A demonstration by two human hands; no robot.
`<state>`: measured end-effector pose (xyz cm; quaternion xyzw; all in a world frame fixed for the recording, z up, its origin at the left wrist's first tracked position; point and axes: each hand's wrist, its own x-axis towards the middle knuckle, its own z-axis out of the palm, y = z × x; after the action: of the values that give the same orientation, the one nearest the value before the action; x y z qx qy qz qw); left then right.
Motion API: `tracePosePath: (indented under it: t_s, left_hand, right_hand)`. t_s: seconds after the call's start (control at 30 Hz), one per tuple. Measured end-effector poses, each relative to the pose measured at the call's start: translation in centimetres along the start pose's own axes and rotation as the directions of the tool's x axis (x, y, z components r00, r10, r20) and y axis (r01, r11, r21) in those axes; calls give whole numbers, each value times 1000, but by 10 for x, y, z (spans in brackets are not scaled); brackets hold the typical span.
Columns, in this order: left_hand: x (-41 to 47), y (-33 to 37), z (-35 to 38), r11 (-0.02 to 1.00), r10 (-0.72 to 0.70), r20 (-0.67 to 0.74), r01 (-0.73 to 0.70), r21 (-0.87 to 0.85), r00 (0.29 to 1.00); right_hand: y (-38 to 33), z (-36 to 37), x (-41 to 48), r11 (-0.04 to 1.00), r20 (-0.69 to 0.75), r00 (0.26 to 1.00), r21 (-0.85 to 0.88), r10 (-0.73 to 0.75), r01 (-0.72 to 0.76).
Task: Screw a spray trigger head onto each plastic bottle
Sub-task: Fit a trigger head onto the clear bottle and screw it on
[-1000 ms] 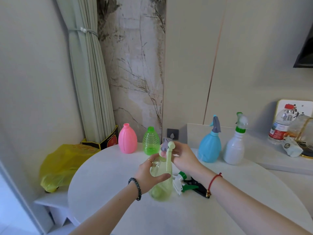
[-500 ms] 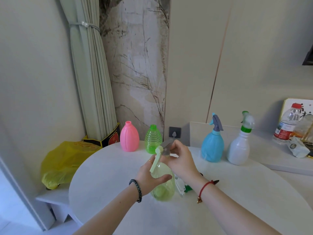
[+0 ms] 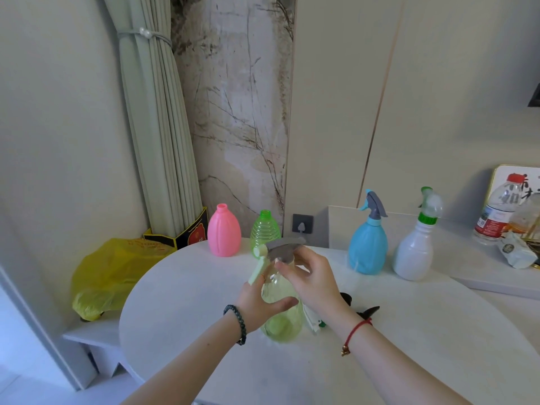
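We fit a trigger head [image 3: 280,248] onto the yellow-green bottle [image 3: 282,311].
Our left hand [image 3: 258,302] grips this empty-looking bottle; our right hand [image 3: 314,280] pinches the head's collar above it.

**Pale room, marble strip, tied curtain**

Beyond the hands, a veined marble panel [image 3: 239,118] runs between plain cream walls [image 3: 438,97]. Left of them hangs a bundled, tied curtain [image 3: 157,135]; beneath spreads a round white table [image 3: 181,317] in soft daylight.

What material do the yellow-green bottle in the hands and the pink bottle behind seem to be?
Yellow-green bottle: probably thin clear plastic, glossy; the fingers and table show through it. Pink bottle: probably opaque plastic, smooth with a soft sheen; nothing shows through, and its moulded neck is open.
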<state>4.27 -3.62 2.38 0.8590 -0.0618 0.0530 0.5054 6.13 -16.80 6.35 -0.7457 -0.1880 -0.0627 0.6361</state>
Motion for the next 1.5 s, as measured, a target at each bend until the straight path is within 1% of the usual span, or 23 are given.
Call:
tracePosePath:
  t_s: [0.07, 0.13, 0.2, 0.3, 0.4, 0.47, 0.57, 0.63, 0.73, 0.83, 0.97, 1.03, 1.1, 1.17, 1.27, 1.4, 1.43, 1.5]
  left_hand:
    - [1, 0, 0, 1000, 9, 16, -9, 10, 1000]
    - [1, 1, -2, 1000, 7, 27, -7, 11, 1000]
    - [1, 2, -2, 1000, 9, 31, -9, 10, 999]
    - [0, 3, -2, 1000, 12, 31, -12, 5, 999]
    - [0, 3, -2, 1000, 13, 30, -14, 7, 999]
    - [0, 2, -2, 1000, 3, 28, -4, 13, 1000]
    - [0, 2, -2, 1000, 8, 36, -9, 20, 999]
    - [0, 3, -3, 1000, 15, 37, -15, 22, 999]
    - [0, 3, -3, 999, 18, 34, -19, 30, 999]
    - [-1, 4, -3, 999, 14, 32, -15, 31, 999]
    - [0, 1, -2, 1000, 5, 27, -6, 24, 1000]
    - [0, 1, -2, 999, -5, 32, 4, 34, 999]
    - [-1, 3, -2, 999, -8, 37, 7, 34, 999]
    - [0, 4, -2, 1000, -5, 37, 4, 25, 999]
    - [0, 2, -3, 999, -10, 45, 9, 37, 999]
    - [0, 6, -17, 999, -35, 144, 30, 38, 989]
    - [0, 12, -24, 1000, -21, 127, 18, 24, 992]
    - [2, 32, -41, 997, 16, -3, -16, -73, 1000]
  right_hand:
    - [-3, 2, 2, 999, -61, 998, -42, 16, -18]
    - [-5, 4, 3, 999, -143, 989, -37, 28, -34]
    - [-5, 7, 3, 999, -167, 986, -42, 23, -30]
    - [-6, 6, 2, 999, -129, 991, -38, 18, -23]
    - [-4, -1, -1, 1000, -10, 1000, 3, 1, -1]
    - [-3, -3, -1, 1000, 31, 999, 11, -7, 7]
    - [-2, -1, 0, 999, -37, 999, -13, -30, 30]
    - [-3, 1, 1, 1000, -83, 996, 9, -17, 18]
    - [-4, 2, 3, 999, -55, 998, 47, 5, -2]
    - [-3, 0, 4, 1000, 4, 1000, 12, 14, -14]
    - [-2, -4, 6, 999, 8, 999, 11, 43, -43]
    - [-3, -6, 9, 999, 19, 999, -30, 31, -30]
    - [-4, -4, 11, 993, -10, 1000, -113, 16, -17]
    - [-4, 0, 11, 985, -77, 997, -174, 4, -18]
    - [-4, 3, 10, 981, -113, 993, -192, -11, -11]
    - [-3, 3, 7, 984, -105, 994, -176, -26, 7]
    - [-4, 4, 6, 987, -109, 994, -159, -28, 11]
    - [-4, 5, 6, 992, -110, 993, -127, -33, 19]
